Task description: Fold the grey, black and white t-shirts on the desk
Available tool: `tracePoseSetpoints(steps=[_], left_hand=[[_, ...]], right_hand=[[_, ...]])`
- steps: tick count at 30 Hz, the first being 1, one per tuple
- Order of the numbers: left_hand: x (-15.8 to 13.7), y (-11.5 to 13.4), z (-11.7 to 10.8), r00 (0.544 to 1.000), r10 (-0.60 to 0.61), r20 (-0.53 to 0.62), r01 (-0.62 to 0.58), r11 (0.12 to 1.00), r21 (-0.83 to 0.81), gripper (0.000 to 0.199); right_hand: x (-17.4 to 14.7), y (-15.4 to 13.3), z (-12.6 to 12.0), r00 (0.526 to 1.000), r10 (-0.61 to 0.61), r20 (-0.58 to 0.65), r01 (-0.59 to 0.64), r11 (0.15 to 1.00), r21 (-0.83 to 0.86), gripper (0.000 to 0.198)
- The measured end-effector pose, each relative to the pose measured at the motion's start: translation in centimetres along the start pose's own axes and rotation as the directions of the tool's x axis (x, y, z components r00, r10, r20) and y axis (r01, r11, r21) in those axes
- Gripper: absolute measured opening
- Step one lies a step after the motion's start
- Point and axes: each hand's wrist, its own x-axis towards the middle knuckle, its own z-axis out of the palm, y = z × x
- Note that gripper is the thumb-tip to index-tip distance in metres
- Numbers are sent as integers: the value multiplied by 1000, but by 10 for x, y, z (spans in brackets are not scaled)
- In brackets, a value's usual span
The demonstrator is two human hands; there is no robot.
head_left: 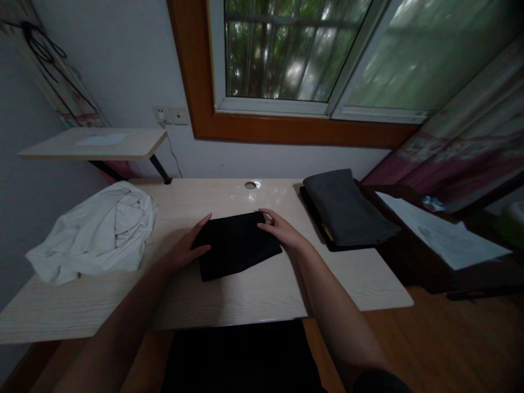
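A folded black cloth lies on the pale wooden desk in front of me, roughly rectangular with a slanting near edge. My left hand grips its left edge, thumb on top and fingers along the far left corner. At the far right corner, my right hand holds the cloth with the thumb over the top and the fingers at the back edge. What kind of garment or fabric it is cannot be made out.
A crumpled white cloth sits at the left, below a raised shelf. Folded dark grey fabric rests on a black item at the right. Papers lie on a dark side surface. A cable hole is near the wall.
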Motion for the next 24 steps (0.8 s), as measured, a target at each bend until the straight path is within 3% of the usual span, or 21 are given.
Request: tracePoseSetpoints(steps=[5, 12, 16, 24], left_hand=[[1, -1, 2, 998, -41, -52, 41, 999, -5, 92], [2, -3, 6, 997, -63, -41, 57, 990, -132, 101], [6, -3, 10, 993, -119, -25, 112, 974, -194, 102], [12, -8, 13, 973, -155, -171, 134, 983, -128, 90]], right_hand=[[0, 1, 2, 1000, -16, -5, 16, 1000, 20, 62], [-4, 0, 4, 996, -39, -83, 61, 956, 286, 56], [2, 3, 4, 988, -19, -152, 48, 981, 188, 58], [10, 14, 2, 970, -69, -235, 63, 997, -34, 59]])
